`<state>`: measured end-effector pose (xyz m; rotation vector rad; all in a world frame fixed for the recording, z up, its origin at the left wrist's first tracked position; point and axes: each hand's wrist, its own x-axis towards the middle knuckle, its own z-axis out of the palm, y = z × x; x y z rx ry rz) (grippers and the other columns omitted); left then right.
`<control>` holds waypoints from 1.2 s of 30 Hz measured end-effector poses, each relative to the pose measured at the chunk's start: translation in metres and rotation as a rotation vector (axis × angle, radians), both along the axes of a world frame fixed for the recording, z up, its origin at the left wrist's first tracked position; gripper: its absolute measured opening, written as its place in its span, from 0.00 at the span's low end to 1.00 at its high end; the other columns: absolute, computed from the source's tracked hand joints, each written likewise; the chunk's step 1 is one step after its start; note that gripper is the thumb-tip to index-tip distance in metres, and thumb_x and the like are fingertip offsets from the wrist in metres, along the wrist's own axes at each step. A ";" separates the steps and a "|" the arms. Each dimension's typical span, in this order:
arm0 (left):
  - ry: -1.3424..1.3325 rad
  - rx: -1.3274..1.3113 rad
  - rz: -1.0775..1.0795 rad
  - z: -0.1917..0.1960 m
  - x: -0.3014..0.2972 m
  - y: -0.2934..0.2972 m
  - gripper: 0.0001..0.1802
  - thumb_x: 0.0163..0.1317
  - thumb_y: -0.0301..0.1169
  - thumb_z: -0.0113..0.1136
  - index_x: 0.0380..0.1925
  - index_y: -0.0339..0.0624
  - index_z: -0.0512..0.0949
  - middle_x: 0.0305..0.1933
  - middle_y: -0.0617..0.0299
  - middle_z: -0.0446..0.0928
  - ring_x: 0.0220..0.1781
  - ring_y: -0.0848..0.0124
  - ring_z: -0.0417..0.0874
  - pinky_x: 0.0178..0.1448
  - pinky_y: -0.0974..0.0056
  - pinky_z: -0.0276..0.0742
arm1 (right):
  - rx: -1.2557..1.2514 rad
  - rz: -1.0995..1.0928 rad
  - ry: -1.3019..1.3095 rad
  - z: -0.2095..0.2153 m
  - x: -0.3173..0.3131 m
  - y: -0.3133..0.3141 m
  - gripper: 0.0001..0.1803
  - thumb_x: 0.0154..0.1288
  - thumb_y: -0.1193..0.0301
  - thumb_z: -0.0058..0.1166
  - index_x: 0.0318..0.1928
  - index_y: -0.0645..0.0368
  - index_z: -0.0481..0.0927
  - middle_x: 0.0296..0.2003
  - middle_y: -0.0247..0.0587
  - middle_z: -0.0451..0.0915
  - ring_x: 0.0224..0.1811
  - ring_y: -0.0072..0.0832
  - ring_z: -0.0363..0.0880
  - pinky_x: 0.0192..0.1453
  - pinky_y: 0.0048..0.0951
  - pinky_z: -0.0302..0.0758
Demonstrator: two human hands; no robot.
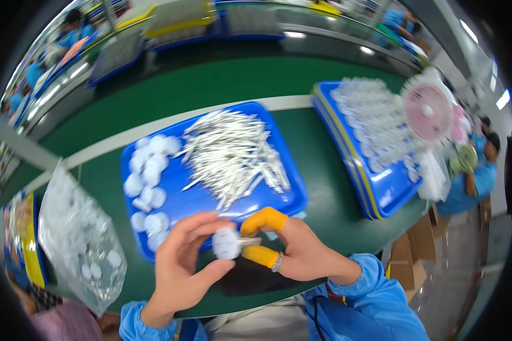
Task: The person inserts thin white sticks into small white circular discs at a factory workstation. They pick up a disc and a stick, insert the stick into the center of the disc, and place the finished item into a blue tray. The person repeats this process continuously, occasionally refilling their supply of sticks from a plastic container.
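My left hand is closed on a small white round disc with small dark marks on its face, held between thumb and fingers. My right hand wears yellow finger covers on thumb and forefinger and a ring. Those two fingers pinch a thin pale stick-like piece, possibly more than one, against the disc's right edge; motion blurs it. Just beyond both hands lies a blue tray. It bears a heap of thin white sticks and, along its left side, several white round discs.
A clear plastic bag with white discs inside lies at the left. To the right, stacked blue trays carry rows of clear parts beside a pink fan. A green conveyor belt runs behind. Cardboard boxes and co-workers are beyond.
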<state>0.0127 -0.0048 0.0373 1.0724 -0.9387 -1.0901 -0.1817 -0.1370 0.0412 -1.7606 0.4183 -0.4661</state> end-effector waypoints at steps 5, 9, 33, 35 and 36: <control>-0.222 0.044 0.151 0.001 -0.001 0.005 0.33 0.60 0.26 0.75 0.65 0.28 0.75 0.64 0.47 0.79 0.70 0.55 0.80 0.79 0.51 0.72 | -0.138 -0.386 -0.159 0.009 -0.050 -0.030 0.12 0.67 0.76 0.71 0.50 0.62 0.88 0.39 0.39 0.88 0.40 0.24 0.84 0.48 0.28 0.80; -0.354 0.128 0.159 0.005 0.004 0.005 0.25 0.69 0.32 0.67 0.59 0.25 0.77 0.63 0.47 0.78 0.64 0.58 0.83 0.73 0.53 0.77 | -0.183 -0.883 -0.113 0.028 -0.138 -0.063 0.10 0.71 0.78 0.66 0.51 0.67 0.88 0.42 0.37 0.89 0.44 0.20 0.86 0.50 0.26 0.81; -1.183 0.386 0.351 0.012 0.055 0.048 0.17 0.58 0.22 0.73 0.49 0.32 0.83 0.43 0.51 0.81 0.43 0.57 0.79 0.49 0.56 0.76 | -0.885 -0.405 0.226 0.003 -0.062 -0.039 0.15 0.58 0.79 0.72 0.47 0.62 0.89 0.41 0.45 0.83 0.43 0.45 0.81 0.47 0.42 0.76; -1.192 0.403 0.367 0.009 0.054 0.048 0.17 0.58 0.22 0.74 0.48 0.33 0.83 0.42 0.51 0.81 0.42 0.57 0.80 0.48 0.55 0.77 | -0.805 -0.085 0.213 0.002 -0.019 -0.023 0.20 0.50 0.81 0.69 0.47 0.61 0.90 0.43 0.44 0.81 0.46 0.44 0.77 0.51 0.42 0.73; -1.194 0.413 0.375 0.008 0.055 0.048 0.17 0.58 0.23 0.74 0.47 0.33 0.83 0.42 0.51 0.82 0.42 0.57 0.80 0.48 0.55 0.77 | -0.799 -0.002 0.155 -0.003 0.004 -0.017 0.19 0.49 0.82 0.66 0.45 0.61 0.89 0.40 0.42 0.79 0.45 0.42 0.75 0.53 0.42 0.72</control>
